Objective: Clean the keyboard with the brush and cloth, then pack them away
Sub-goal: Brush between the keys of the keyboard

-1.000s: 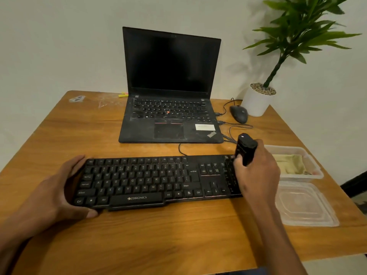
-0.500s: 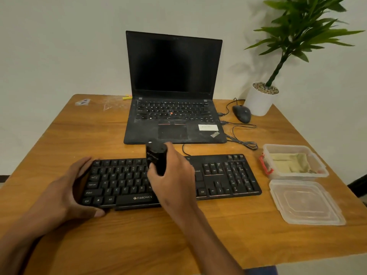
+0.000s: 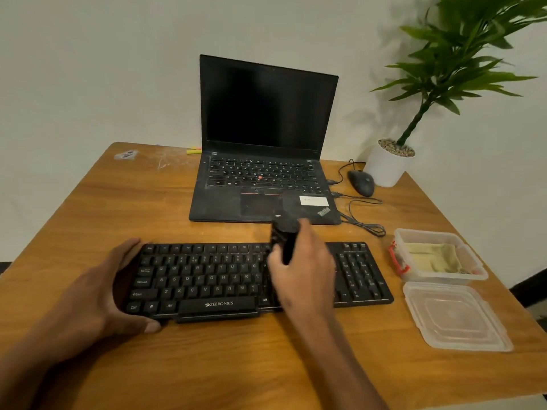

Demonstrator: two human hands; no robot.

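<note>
Wooden worktop [image 3: 207, 365] carries the keyboard [image 3: 207, 279]; left hand [image 3: 97, 303] clasps its end to steady it — right hand [image 3: 302, 270] grips the brush [image 3: 282, 235] over the keys. Cloth [image 3: 432, 257] waits in its box [image 3: 473, 272].
</note>
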